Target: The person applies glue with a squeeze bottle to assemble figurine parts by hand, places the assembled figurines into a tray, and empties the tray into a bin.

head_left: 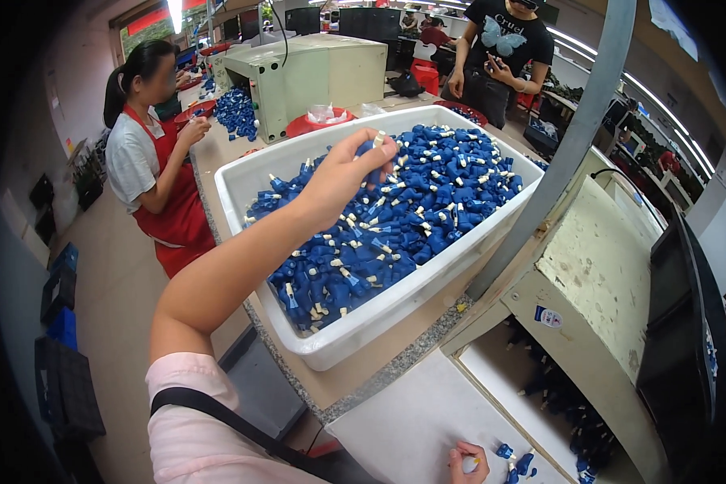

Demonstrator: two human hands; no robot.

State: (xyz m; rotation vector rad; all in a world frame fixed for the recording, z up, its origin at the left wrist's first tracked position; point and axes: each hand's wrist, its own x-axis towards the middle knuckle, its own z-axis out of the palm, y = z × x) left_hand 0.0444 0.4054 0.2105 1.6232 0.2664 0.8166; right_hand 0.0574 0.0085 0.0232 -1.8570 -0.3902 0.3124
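A large white plastic bin (504, 234) holds a heap of small blue moulded parts (452, 181) with cream-coloured tips. Over this heap my left hand (348, 171) is closed, pinching one blue part (380, 139) whose cream tip sticks up between the fingers. My right hand (465, 463) is low in the picture, above a pale work surface (403, 415). Its fingers are curled round something small and pale that I cannot make out. Beside that hand lie several loose blue parts (523, 464).
A cream metal machine (597, 258) stands on the right, with blue parts inside its opening. A grey post (577, 153) rises beside the bin. Another machine (323, 81) is behind it. One person in a red apron (165, 185) works at left; another person (500, 56) stands at the far side.
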